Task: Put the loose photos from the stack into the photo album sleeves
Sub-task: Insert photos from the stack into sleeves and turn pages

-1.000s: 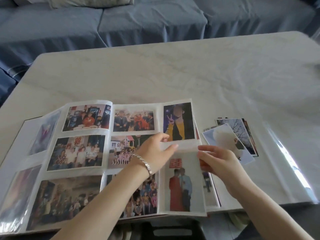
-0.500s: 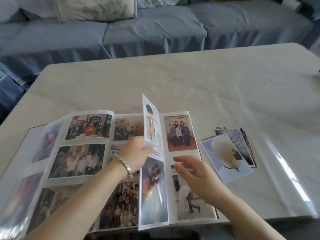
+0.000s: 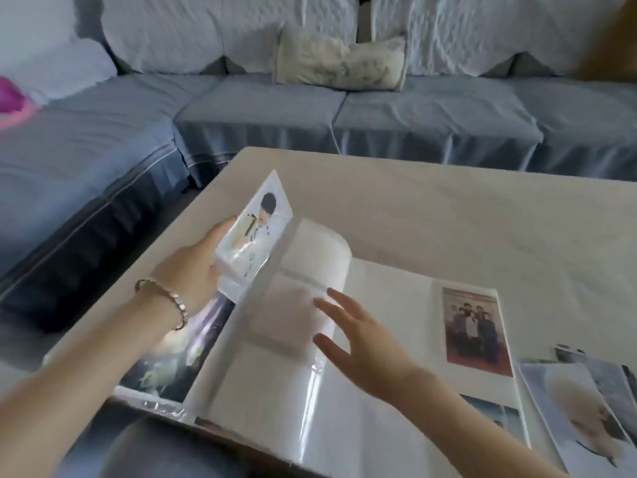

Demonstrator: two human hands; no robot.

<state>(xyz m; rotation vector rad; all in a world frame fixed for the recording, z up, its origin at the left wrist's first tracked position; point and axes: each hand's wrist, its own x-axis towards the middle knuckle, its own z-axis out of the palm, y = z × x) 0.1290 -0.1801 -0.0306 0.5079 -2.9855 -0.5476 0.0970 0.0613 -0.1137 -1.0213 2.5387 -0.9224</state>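
On the pale surface (image 3: 448, 208), the photo album (image 3: 396, 305) lies open near the person, its spine running away from them. The left hand (image 3: 193, 270) has its grip round the lifted filled pages (image 3: 255, 232). The right hand (image 3: 362, 343) hovers, grip slack and empty, above a curling blank leaf (image 3: 310, 250). That leaf wants flattening first, I judge. The loose photos (image 3: 579, 401) lie just beside the album's right edge.

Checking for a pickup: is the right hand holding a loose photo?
No, the right hand is spread open over an album page; the loose photos lie on the table.

Left hand (image 3: 188, 270) gripping, right hand (image 3: 365, 343) splayed.
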